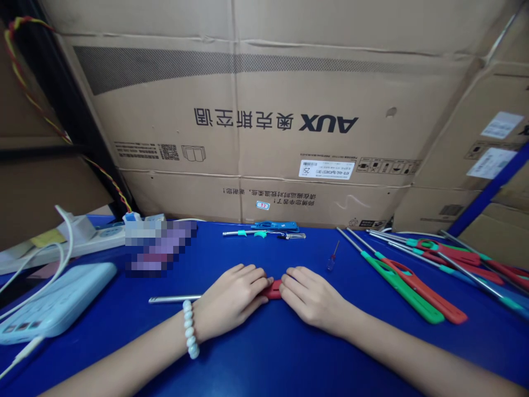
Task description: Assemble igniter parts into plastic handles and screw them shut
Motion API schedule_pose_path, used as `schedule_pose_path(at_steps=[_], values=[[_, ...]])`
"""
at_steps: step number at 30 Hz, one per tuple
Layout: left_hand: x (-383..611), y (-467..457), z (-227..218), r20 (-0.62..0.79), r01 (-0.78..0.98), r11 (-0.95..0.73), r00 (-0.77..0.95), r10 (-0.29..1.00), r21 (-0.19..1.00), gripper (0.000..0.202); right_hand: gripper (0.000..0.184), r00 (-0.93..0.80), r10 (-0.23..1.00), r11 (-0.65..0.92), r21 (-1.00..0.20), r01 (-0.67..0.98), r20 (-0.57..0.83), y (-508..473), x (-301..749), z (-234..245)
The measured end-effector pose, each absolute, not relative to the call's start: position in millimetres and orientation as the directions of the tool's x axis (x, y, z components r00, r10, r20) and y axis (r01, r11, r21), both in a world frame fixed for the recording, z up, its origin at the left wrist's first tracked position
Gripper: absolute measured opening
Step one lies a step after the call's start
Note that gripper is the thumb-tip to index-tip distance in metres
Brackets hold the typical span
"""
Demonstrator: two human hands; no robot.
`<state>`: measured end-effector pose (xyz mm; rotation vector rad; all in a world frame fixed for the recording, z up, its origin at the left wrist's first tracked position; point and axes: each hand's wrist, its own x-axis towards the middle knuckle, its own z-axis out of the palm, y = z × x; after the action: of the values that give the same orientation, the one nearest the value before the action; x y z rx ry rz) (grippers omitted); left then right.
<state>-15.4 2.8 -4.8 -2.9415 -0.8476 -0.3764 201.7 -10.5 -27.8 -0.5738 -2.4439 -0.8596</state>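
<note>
A red long-necked lighter (273, 289) lies sideways low over the blue table, its metal tube pointing left. My left hand (237, 292), a beaded bracelet on its wrist, is wrapped over the lighter's middle. My right hand (309, 295) closes round the right end of the red handle, covering it. Only a short red stretch shows between the two hands. Beyond them lie a blue lighter half (276, 226) with a metal tube and teal pieces, and a small clear-and-black part (293, 236). A small screwdriver (332, 260) rests past my right hand.
Right of my hands lie a green lighter (407, 289), an orange lighter (430, 289) and several more piled beyond. At left are a light blue power bank (70, 298) with white cables, a power strip (109, 234) and a blurred-out purple object (165, 248). Cardboard (264, 77) walls the back.
</note>
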Motion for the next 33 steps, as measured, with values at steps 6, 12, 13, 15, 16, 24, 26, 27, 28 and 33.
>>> schedule_pose_path(at_steps=[6, 12, 13, 15, 16, 24, 26, 27, 28, 33], values=[[-15.3, 2.3, -2.6, 0.271, 0.521, -0.854, 0.819, 0.505, 0.017, 0.019, 0.027, -0.763, 0.312, 0.762, 0.33, 0.557, 0.566, -8.9, 203.7, -29.2], [-16.4, 3.6, -3.8, 0.282, 0.513, -0.858, 0.822, 0.494, 0.008, 0.019, 0.027, -0.704, 0.384, 0.798, 0.17, 0.579, 0.598, -2.9, 207.5, -37.4], [-16.6, 3.9, -4.3, 0.281, 0.515, -0.857, 0.821, 0.497, 0.01, 0.019, 0.026, -0.697, 0.401, 0.801, 0.141, 0.582, 0.595, -2.1, 208.1, -38.6], [-16.9, 4.4, -5.1, 0.272, 0.523, -0.852, 0.818, 0.507, 0.015, 0.018, 0.025, -0.686, 0.427, 0.806, 0.096, 0.584, 0.589, -1.2, 209.0, -39.6], [-17.0, 4.6, -5.5, 0.265, 0.529, -0.848, 0.816, 0.514, 0.018, 0.018, 0.025, -0.681, 0.433, 0.808, 0.08, 0.583, 0.591, -1.2, 209.2, -39.5], [-17.9, 6.0, -5.0, 0.295, 0.527, -0.85, 0.809, 0.508, 0.02, 0.02, 0.023, -0.623, 0.489, 0.791, -0.01, 0.612, 0.611, -1.8, 209.8, -37.2], [-17.6, 5.9, -4.1, 0.301, 0.522, -0.853, 0.81, 0.503, 0.021, 0.021, 0.025, -0.621, 0.491, 0.793, -0.019, 0.609, 0.611, -1.7, 209.7, -37.6], [-17.4, 5.8, -3.8, 0.302, 0.521, -0.853, 0.81, 0.502, 0.02, 0.021, 0.025, -0.62, 0.49, 0.795, -0.023, 0.606, 0.612, -1.7, 209.5, -37.7], [-17.3, 5.7, -3.6, 0.303, 0.522, -0.853, 0.81, 0.502, 0.018, 0.021, 0.024, -0.62, 0.491, 0.797, -0.028, 0.604, 0.613, -1.7, 209.4, -37.7], [-17.7, 6.0, -5.3, 0.292, 0.523, -0.852, 0.813, 0.503, 0.01, 0.021, 0.023, -0.629, 0.491, 0.805, -0.037, 0.592, 0.603, -1.4, 209.8, -37.3]])
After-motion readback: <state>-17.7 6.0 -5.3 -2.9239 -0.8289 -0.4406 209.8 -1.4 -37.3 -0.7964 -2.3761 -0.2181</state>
